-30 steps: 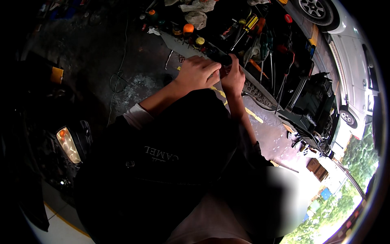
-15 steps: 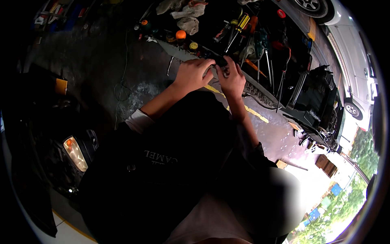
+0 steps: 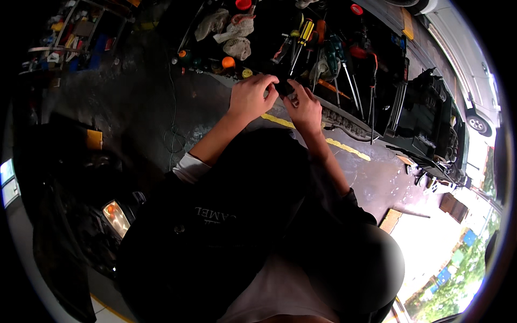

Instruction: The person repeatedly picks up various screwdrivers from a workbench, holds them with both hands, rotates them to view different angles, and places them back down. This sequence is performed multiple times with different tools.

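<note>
My left hand (image 3: pixel 252 98) is closed, its thumb and fingers bent against one side of a small dark piece (image 3: pixel 284 88). From the other side my right hand (image 3: pixel 305 111) pinches the same piece, with its fingers curled. The piece is black and partly covered by the fingertips, so its kind cannot be made out. Both hands are held at the near edge of a dark tool-covered bench. Just beyond them lies a screwdriver with a yellow and black handle (image 3: pixel 305 32), its shaft pointing toward my hands.
More tools lie to the right, including a red-handled tool (image 3: pixel 374 70). Crumpled work gloves (image 3: pixel 237 48) and an orange cap (image 3: pixel 228 62) are on the left part of the bench. A car headlight (image 3: pixel 116 218) is at lower left, a white vehicle (image 3: pixel 458 59) at far right.
The view has shifted a little, so the bench tools appear further left. My fingers have moved slightly, and more of the dark piece shows between them.
</note>
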A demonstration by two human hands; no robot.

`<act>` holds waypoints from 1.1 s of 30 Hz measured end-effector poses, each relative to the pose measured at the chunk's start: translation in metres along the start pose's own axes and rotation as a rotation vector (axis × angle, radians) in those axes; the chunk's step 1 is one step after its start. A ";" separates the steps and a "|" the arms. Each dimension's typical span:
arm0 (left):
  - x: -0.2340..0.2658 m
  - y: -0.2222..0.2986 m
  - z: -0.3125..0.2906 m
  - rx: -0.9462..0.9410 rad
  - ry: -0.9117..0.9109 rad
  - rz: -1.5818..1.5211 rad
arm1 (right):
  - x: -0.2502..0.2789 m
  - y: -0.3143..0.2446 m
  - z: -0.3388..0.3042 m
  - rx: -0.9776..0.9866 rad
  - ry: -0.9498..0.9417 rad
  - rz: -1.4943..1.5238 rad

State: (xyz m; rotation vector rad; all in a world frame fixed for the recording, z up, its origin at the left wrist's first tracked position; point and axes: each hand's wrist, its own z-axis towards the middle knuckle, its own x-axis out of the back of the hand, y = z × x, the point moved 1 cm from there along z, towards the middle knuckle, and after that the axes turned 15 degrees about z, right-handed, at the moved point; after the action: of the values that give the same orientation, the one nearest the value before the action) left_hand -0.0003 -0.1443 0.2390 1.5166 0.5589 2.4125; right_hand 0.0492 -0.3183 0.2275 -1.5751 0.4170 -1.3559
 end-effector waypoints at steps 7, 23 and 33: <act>0.002 -0.004 0.055 0.139 -0.173 -0.107 | 0.015 -0.002 -0.004 -0.095 0.002 0.145; -0.043 0.002 0.120 0.165 -0.510 0.206 | 0.040 0.019 -0.021 -0.032 0.136 0.229; -0.053 -0.011 0.127 0.251 -0.533 0.044 | 0.049 0.023 -0.023 -0.022 0.133 0.307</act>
State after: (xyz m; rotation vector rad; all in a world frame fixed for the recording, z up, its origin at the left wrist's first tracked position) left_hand 0.1368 -0.1315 0.2405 2.1857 0.7241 1.8885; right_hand 0.0516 -0.3772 0.2335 -1.3766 0.7257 -1.2228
